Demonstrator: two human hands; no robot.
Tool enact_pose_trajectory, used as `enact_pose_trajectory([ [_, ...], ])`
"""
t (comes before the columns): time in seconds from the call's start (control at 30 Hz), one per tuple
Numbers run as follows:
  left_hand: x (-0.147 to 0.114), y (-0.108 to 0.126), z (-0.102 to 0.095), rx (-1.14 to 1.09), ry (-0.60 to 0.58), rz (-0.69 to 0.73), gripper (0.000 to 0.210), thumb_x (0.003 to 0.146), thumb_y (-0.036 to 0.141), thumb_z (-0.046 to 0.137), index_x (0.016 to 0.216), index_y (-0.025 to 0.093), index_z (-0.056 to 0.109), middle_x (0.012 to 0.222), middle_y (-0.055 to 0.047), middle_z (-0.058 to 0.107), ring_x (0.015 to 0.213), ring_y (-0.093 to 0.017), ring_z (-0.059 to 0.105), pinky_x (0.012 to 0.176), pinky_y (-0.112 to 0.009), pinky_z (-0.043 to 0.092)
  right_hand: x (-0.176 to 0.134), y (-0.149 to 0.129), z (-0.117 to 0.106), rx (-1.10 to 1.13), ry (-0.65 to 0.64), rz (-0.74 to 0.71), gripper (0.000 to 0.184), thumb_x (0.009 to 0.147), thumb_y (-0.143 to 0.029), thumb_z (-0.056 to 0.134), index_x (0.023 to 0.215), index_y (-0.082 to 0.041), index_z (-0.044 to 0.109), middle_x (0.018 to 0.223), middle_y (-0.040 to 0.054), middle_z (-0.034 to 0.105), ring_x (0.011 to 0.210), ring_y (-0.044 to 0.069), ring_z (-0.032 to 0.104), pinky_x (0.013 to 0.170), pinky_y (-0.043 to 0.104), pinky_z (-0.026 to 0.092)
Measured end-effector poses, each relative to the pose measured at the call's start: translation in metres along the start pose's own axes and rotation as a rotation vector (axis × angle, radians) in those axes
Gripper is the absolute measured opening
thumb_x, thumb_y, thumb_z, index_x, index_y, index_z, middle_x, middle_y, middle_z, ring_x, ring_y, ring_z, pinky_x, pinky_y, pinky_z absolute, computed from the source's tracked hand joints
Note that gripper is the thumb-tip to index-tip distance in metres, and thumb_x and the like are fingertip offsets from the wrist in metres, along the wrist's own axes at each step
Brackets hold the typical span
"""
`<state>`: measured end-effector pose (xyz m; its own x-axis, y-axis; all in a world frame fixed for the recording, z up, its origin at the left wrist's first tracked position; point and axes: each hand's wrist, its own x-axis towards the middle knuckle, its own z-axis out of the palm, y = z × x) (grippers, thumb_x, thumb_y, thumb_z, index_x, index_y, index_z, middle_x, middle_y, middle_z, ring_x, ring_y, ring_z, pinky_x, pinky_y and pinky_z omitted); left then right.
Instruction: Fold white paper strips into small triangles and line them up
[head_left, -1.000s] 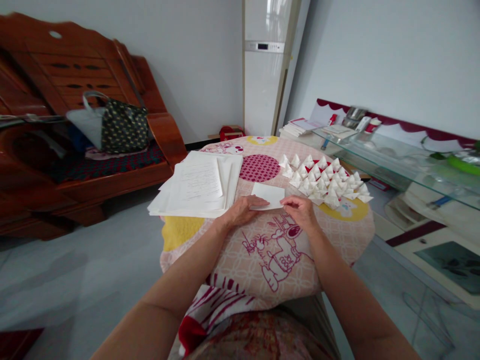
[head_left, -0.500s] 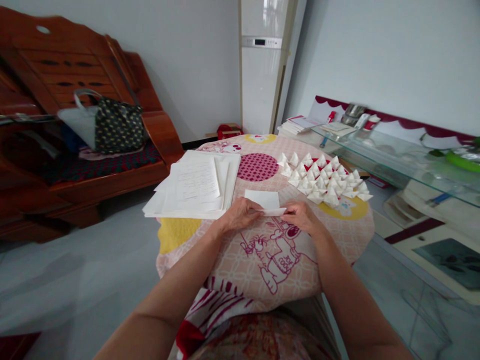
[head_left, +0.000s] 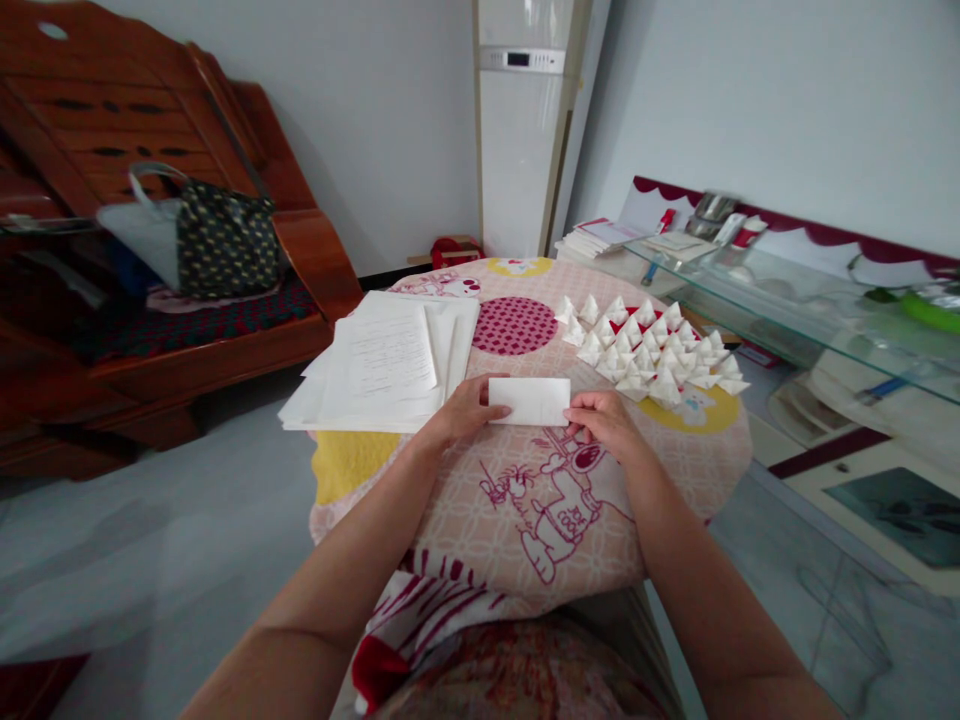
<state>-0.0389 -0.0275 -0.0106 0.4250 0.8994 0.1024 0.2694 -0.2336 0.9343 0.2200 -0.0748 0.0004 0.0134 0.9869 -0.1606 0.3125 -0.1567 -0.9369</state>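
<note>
A white sheet of paper [head_left: 531,401], now a flat oblong, is held between my two hands over the table. My left hand [head_left: 466,408] grips its left end, thumb on top and fingers behind. At the right end, my right hand [head_left: 600,415] pinches the lower corner between thumb and fingers. Beyond my right hand stand several small folded white paper boats [head_left: 652,350] in close rows. Left of my left hand lies a stack of white paper sheets [head_left: 386,360], the top one bearing handwriting.
A patterned pink cloth [head_left: 465,510] covers the round table. On the right is a glass shelf [head_left: 795,335] holding cups and papers. A wooden bench [head_left: 180,350] carrying a dotted bag [head_left: 225,240] stands at the left. A tall white cabinet-like unit [head_left: 517,150] is at the back.
The paper's near edge was partly folded up, with a flat part beyond it; now the paper shows as one narrower oblong. Both hands have shifted to its ends. The view has tilted slightly.
</note>
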Motion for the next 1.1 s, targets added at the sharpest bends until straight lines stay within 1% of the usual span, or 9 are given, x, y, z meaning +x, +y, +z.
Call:
enact_pose_trajectory([
  [0.07,0.001,-0.002,0.004,0.025,0.064,-0.035,0.058,0.078,0.022,0.068,0.135,0.010,0.060,0.092,-0.007,0.075,0.080,-0.019,0.068,0.069,-0.028,0.053,0.002,0.001,0.004,0.005,0.039,0.044,0.012,0.075,-0.025,0.066,0.071,-0.014,0.066,0.051,0.0022,0.066,0.036,0.009,0.051,0.033,0.015,0.032],
  [0.17,0.002,0.001,0.010,0.227,0.199,-0.092,0.058,0.081,0.021,0.065,0.138,0.011,0.059,0.067,0.002,0.063,0.066,-0.015,0.060,0.066,-0.027,0.049,0.006,0.003,0.011,0.006,0.113,0.081,0.008,0.075,-0.020,0.066,0.079,-0.014,0.068,0.055,0.0021,0.068,0.040,0.011,0.058,0.033,0.016,0.033],
  [0.23,0.003,0.004,0.014,0.343,0.255,-0.114,0.061,0.082,0.022,0.065,0.141,0.011,0.058,0.061,0.005,0.057,0.064,-0.015,0.059,0.070,-0.028,0.049,0.007,0.004,0.015,-0.003,0.167,0.065,0.022,0.073,-0.016,0.067,0.094,-0.013,0.071,0.061,0.0014,0.070,0.043,0.012,0.061,0.034,0.016,0.036],
  [0.3,0.006,0.006,0.018,0.408,0.290,-0.126,0.065,0.082,0.020,0.065,0.145,0.010,0.054,0.062,0.004,0.058,0.067,-0.016,0.060,0.074,-0.029,0.050,0.007,0.004,0.018,-0.030,0.203,0.016,0.042,0.071,-0.014,0.068,0.113,-0.014,0.071,0.062,-0.0008,0.070,0.044,0.014,0.063,0.035,0.018,0.037],
  [0.37,0.010,0.004,0.022,0.450,0.317,-0.121,0.067,0.082,0.018,0.065,0.147,0.009,0.052,0.068,0.001,0.063,0.072,-0.018,0.062,0.079,-0.030,0.051,0.006,0.004,0.020,-0.070,0.218,-0.032,0.048,0.072,-0.014,0.067,0.120,-0.014,0.072,0.059,-0.0022,0.068,0.044,0.014,0.063,0.038,0.019,0.039],
  [0.5,0.014,0.000,0.026,0.506,0.325,-0.088,0.065,0.085,0.020,0.062,0.148,0.009,0.050,0.081,-0.004,0.070,0.079,-0.020,0.065,0.084,-0.032,0.053,0.005,0.000,0.022,-0.143,0.227,-0.030,0.032,0.075,-0.015,0.064,0.104,-0.010,0.078,0.061,0.0008,0.069,0.043,0.013,0.061,0.043,0.021,0.044],
  [0.63,0.012,-0.002,0.025,0.581,0.326,-0.079,0.065,0.086,0.021,0.061,0.149,0.009,0.050,0.083,-0.005,0.071,0.078,-0.021,0.066,0.083,-0.033,0.053,0.006,-0.002,0.023,-0.218,0.247,-0.020,0.027,0.075,-0.014,0.065,0.097,-0.013,0.080,0.063,0.0013,0.072,0.045,0.014,0.062,0.045,0.022,0.046],
  [0.8,0.009,-0.001,0.022,0.586,0.330,-0.087,0.066,0.085,0.018,0.062,0.149,0.012,0.050,0.079,-0.002,0.069,0.077,-0.019,0.065,0.082,-0.030,0.053,0.009,0.001,0.025,-0.323,0.282,-0.034,0.029,0.076,-0.017,0.065,0.101,-0.013,0.081,0.072,0.0046,0.076,0.054,0.017,0.067,0.054,0.025,0.051],
  [1.1,0.011,0.013,0.029,0.744,0.282,-0.218,0.065,0.092,0.018,0.058,0.155,0.014,0.041,0.102,-0.009,0.074,0.099,-0.022,0.069,0.092,-0.033,0.052,0.011,-0.001,0.027,-0.513,0.284,-0.051,0.034,0.082,-0.020,0.062,0.109,-0.014,0.081,0.095,0.0085,0.080,0.078,0.021,0.073,0.073,0.027,0.054],
])
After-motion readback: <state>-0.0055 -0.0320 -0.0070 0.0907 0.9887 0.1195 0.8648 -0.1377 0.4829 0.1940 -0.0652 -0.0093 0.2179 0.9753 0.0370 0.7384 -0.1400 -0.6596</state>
